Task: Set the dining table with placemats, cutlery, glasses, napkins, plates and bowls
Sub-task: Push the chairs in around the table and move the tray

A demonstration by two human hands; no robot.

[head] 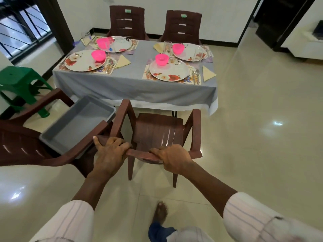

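chair (157,130) before dining table (129,84), grey tub (78,126) alongside

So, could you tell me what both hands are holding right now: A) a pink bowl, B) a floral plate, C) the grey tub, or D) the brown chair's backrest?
D: the left hand and right hand both grip the top rail of the brown chair, while the grey tub lies apart on the neighbouring chair.

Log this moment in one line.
left hand: grips chair back | right hand: grips chair back | table: four plates, a bowl on each | tray: on second chair
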